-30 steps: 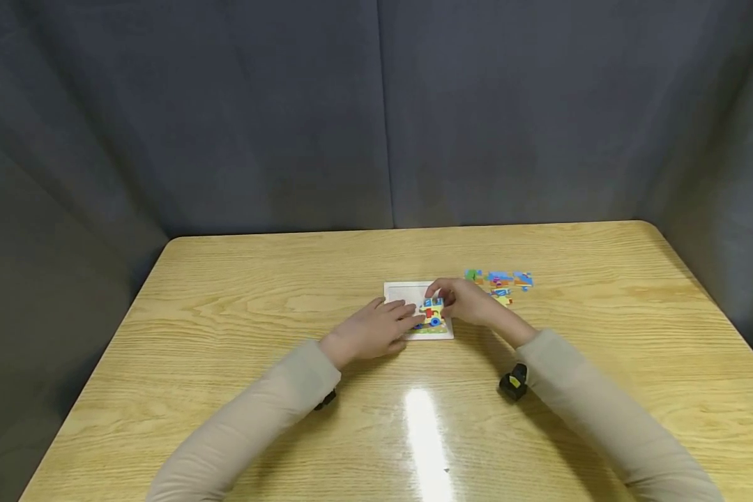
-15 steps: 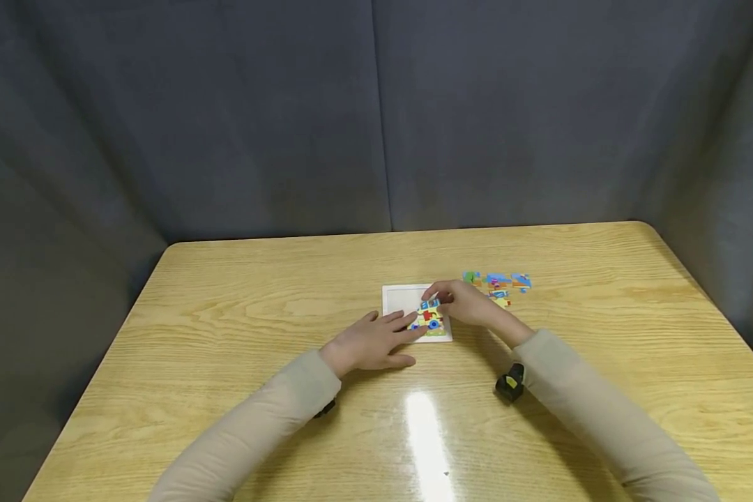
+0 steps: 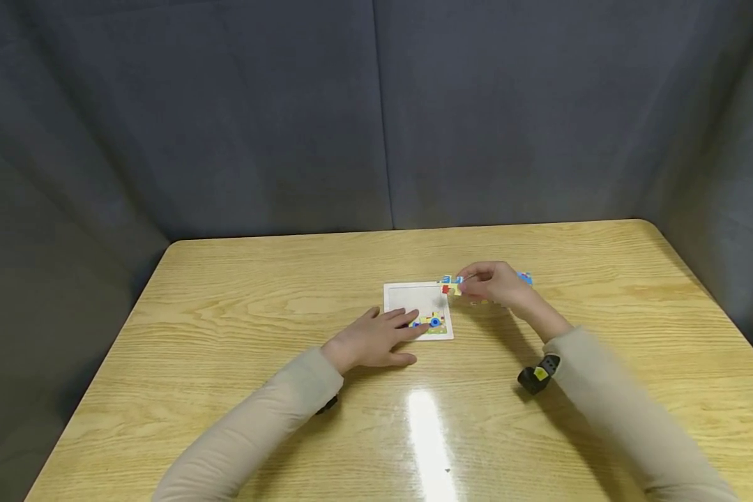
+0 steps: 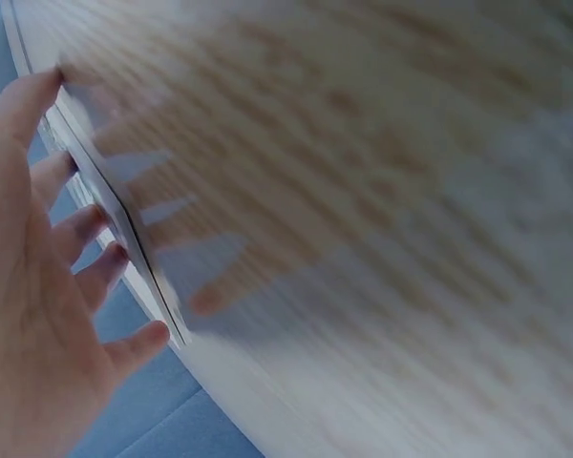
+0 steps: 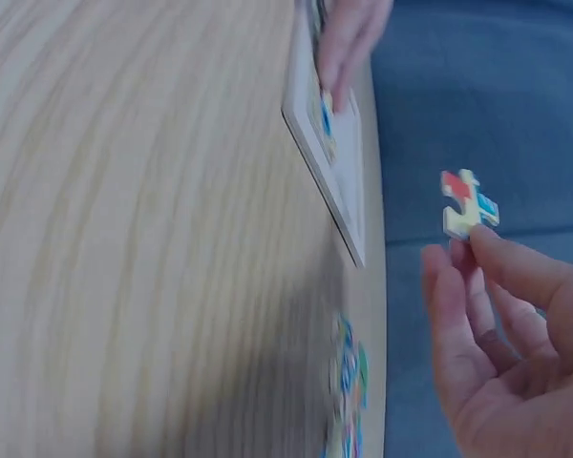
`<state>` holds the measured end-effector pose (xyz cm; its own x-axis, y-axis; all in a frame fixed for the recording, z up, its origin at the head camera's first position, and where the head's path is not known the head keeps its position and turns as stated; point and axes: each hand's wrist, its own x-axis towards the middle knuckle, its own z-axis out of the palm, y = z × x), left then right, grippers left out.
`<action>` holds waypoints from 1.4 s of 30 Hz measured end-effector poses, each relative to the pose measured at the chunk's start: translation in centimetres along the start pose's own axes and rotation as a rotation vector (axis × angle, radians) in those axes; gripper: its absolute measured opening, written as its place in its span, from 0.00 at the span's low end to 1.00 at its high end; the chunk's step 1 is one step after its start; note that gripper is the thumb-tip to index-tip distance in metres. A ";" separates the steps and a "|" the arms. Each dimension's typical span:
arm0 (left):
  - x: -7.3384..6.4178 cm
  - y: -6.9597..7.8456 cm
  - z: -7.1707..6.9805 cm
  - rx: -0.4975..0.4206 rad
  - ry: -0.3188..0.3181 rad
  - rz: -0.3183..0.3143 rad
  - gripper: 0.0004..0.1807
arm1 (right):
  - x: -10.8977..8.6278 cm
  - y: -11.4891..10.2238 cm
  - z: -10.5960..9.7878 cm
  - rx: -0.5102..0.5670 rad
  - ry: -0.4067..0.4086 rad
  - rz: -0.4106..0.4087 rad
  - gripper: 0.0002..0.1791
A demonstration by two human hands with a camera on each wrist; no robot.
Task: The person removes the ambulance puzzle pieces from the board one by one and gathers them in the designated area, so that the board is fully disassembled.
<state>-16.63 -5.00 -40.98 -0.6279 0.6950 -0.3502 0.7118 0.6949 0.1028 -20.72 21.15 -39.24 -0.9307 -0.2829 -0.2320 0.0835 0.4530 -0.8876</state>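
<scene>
In the head view my right hand (image 3: 498,287) is raised over the table at the right of a white puzzle tray (image 3: 386,298). Thumb and fingers pinch a jigsaw piece (image 3: 450,286) by its edge; the right wrist view shows this piece (image 5: 470,202) as yellow, red and blue, held clear of the table. My left hand (image 3: 376,341) lies with spread, straight fingers over the tray's lower left part. Beside its fingertips, placed puzzle pieces (image 3: 436,323) with a blue wheel fill the tray's lower right. The left hand's fingers cover some of that lower row.
Several loose puzzle pieces (image 3: 524,277) lie on the wooden table (image 3: 276,286) right of the tray, mostly hidden behind the right hand. A black wrist camera (image 3: 538,374) hangs under the right sleeve. Dark curtains (image 3: 276,118) stand behind the table.
My right hand has lifted the yellow, red and blue puzzle piece off the tray and moved right and up with it. The left hand's thumb has spread outward; otherwise it stays in place.
</scene>
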 end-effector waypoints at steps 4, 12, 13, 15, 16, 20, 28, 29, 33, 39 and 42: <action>-0.1 0.0 0.0 0.001 0.001 0.001 0.34 | -1.0 0.7 -1.7 0.027 0.005 0.008 0.23; -0.1 0.1 0.2 0.010 0.020 0.003 0.33 | -2.7 1.9 -4.6 0.049 0.071 0.054 0.27; -0.1 0.1 0.2 0.007 0.018 0.004 0.33 | -2.9 2.1 -4.8 0.056 0.079 0.055 0.27; -0.1 0.1 0.3 -0.005 0.014 0.005 0.33 | -3.2 2.4 -5.3 0.061 0.088 0.058 0.27; -0.1 0.1 0.3 -0.008 0.012 0.005 0.33 | -3.3 2.6 -5.5 0.066 0.090 0.059 0.27; -0.1 0.0 0.4 -0.017 0.005 0.004 0.34 | -3.6 3.2 -6.2 0.049 0.098 0.075 0.27; -0.3 0.0 0.3 -0.016 0.012 0.010 0.34 | -3.7 4.4 -7.1 -0.003 0.083 0.137 0.28; -0.4 0.1 0.3 -0.017 0.015 0.012 0.34 | -3.7 4.6 -7.2 0.001 0.082 0.143 0.28; -0.4 0.1 0.2 -0.009 0.021 0.018 0.34 | -3.6 5.2 -7.4 0.035 0.078 0.150 0.28; -0.3 0.0 0.5 0.017 0.072 0.028 0.36 | -3.7 5.7 -7.7 0.058 0.053 0.164 0.29; -0.1 -0.1 0.6 0.007 0.099 0.010 0.40 | -3.7 5.8 -7.9 0.040 0.037 0.176 0.30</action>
<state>-16.42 -5.30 -41.54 -0.6489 0.7169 -0.2551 0.7200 0.6869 0.0987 -19.60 31.52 -40.33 -0.9129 -0.1710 -0.3707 0.2592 0.4588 -0.8499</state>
